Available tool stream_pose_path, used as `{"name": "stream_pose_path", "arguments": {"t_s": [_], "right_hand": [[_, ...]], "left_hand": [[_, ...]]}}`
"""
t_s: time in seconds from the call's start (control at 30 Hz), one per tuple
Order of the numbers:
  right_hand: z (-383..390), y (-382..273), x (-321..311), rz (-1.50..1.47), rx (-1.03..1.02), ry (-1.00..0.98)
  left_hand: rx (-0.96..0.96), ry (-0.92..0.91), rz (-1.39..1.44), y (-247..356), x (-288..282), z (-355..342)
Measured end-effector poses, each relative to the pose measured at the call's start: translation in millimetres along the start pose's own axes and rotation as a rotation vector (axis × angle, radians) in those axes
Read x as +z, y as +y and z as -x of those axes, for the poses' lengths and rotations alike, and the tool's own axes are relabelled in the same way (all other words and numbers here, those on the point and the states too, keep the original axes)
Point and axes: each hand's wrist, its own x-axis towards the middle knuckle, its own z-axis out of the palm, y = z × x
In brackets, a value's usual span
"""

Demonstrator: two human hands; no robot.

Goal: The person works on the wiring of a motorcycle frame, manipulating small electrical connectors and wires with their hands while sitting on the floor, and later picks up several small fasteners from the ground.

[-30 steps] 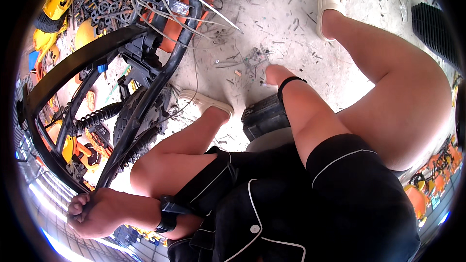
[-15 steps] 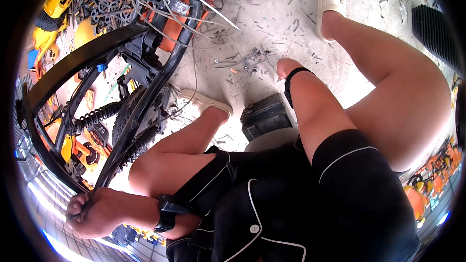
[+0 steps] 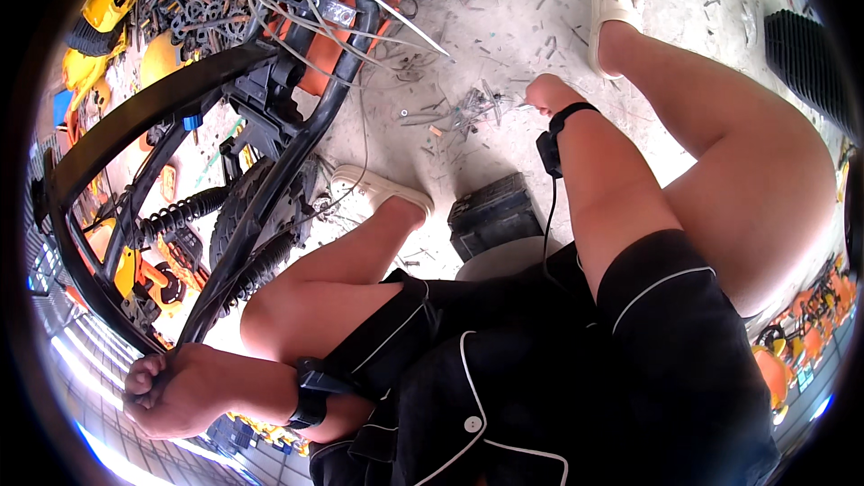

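My left hand (image 3: 169, 393) is closed at the lower end of a black tubular vehicle frame (image 3: 220, 281). Its fingers are curled, and what they hold, if anything, is hidden. My right hand (image 3: 545, 93) reaches out over the concrete floor with its fingers bent under. Thin scraps (image 3: 481, 106) lie on the floor just left of it, and I cannot make out what is in its fingers. A black strap with a small boxy device (image 3: 549, 153) and a cable sits on my right wrist. Another black strap (image 3: 309, 409) circles my left wrist.
Loose cables (image 3: 315, 22) and a thin pale rod (image 3: 396, 13) stick out from the frame's top. Behind are a heap of rusty metal parts (image 3: 202, 0), a coil spring (image 3: 184, 216) and a tyre (image 3: 238, 216). A dark box (image 3: 495, 216) stands between my feet. A black ribbed object (image 3: 810, 67) is at right.
My right hand has moved a little to the right and farther away, and its forearm has turned so the wrist device and cable show. My left hand stays at the frame.
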Motion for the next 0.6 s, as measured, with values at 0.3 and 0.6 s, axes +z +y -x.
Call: {"name": "stream_pose_path", "arguments": {"t_s": [0.3,0.6], "right_hand": [[-40.9,-12.5,64.9,0.046,-0.354,0.389],[-24.6,31.3,15.8,-0.188,-0.091,0.427]], "left_hand": [[-0.023,0.01,0.039,0.2,2.9,1.1],[-0.026,-0.011,0.02,-1.2,2.0,-0.1]]}}
